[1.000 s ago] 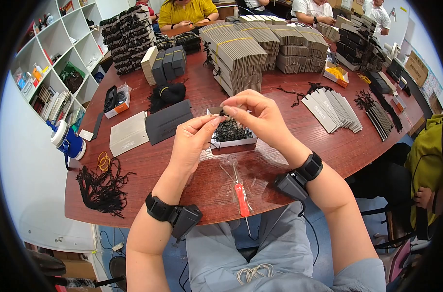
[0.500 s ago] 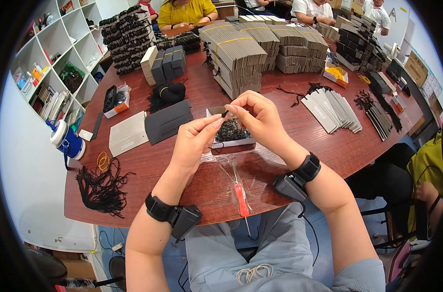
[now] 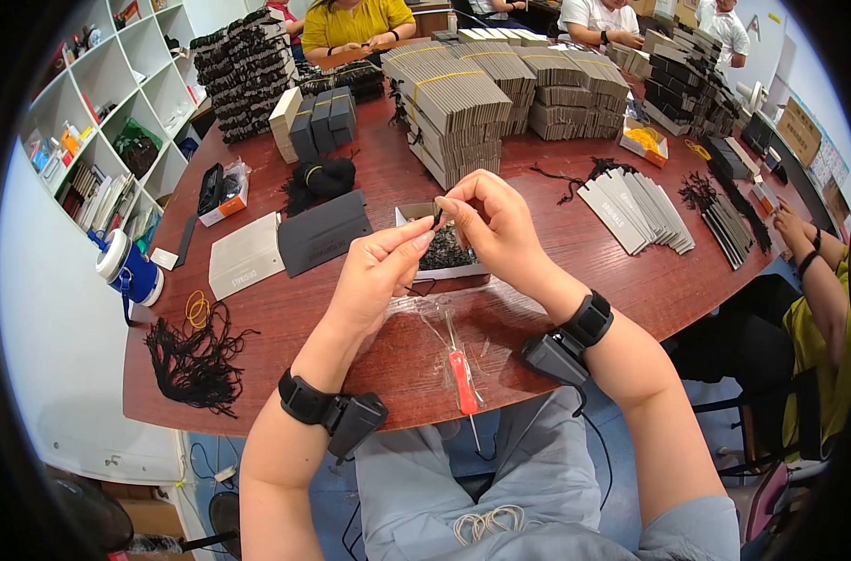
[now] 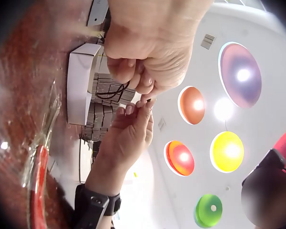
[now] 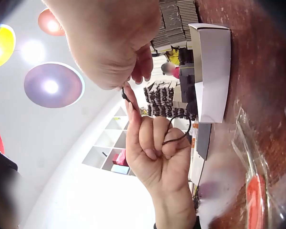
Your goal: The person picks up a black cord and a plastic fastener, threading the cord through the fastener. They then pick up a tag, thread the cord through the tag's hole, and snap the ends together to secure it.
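Observation:
Over a small white box [image 3: 455, 274], both hands meet at the fingertips. My left hand [image 3: 380, 271] pinches a thin black cord [image 5: 189, 128] between thumb and index finger, and the cord loops out past its curled lower fingers. A small dark knot-like piece [image 5: 124, 94] of the cord shows between the two hands' fingertips. My right hand [image 3: 500, 226] pinches the cord there with thumb and index finger, its tip hidden by the fingers. Inside the box lies a heap of short black stringy pieces [image 3: 453, 254].
A red-handled tool [image 3: 463, 381] lies in clear plastic at the near edge. Black cords [image 3: 196, 360] and a blue jug [image 3: 134, 271] are at left, printed grey tags [image 3: 631, 213] at right. Tall stacks of grey cards [image 3: 453, 103] stand behind; other people sit around.
My fingertips have shifted slightly, and the dark piece between them now stands more upright. At far right, another person's arms have come forward to the table edge.

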A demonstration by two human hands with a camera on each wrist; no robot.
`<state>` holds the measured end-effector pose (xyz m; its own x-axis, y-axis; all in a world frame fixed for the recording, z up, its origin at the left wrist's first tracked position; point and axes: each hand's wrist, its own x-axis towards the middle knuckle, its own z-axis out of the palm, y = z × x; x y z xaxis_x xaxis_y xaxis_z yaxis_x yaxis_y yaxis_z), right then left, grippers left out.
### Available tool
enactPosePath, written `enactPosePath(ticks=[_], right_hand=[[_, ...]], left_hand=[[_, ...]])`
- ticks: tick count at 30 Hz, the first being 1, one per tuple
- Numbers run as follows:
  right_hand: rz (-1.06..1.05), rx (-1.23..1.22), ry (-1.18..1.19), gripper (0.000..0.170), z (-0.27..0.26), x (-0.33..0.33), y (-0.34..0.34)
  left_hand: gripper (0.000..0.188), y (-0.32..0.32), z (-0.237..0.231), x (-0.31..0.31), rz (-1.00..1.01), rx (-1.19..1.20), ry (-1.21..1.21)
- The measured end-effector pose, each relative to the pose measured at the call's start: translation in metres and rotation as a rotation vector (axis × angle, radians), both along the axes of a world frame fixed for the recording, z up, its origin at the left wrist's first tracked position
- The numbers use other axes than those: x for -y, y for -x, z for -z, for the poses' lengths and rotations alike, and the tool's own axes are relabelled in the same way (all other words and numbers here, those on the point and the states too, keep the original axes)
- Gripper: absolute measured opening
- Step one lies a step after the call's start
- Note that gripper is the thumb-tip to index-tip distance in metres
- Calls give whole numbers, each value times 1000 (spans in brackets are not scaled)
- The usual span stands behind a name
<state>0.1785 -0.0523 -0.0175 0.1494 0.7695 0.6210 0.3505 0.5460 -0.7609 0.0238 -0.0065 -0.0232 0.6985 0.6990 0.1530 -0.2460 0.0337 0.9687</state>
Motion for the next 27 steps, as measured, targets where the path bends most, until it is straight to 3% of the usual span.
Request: enactPosePath(ticks=[7,12,18,27], right_hand=[[39,27,-29,7,-1,0,1],[-53,-47,-21,8,-3,-2,-3],[-10,59,-34,10,-4,-1,-6],[-48,-143,39,16,-4,-2,-4]], left_hand=[[26,0,-2,1,31,-6,13],[24,-2,-3,3,-32,-42,-36],[23,-3,2,1,-125,15,-41],[21,-6,3,3,-208,-58,-234]])
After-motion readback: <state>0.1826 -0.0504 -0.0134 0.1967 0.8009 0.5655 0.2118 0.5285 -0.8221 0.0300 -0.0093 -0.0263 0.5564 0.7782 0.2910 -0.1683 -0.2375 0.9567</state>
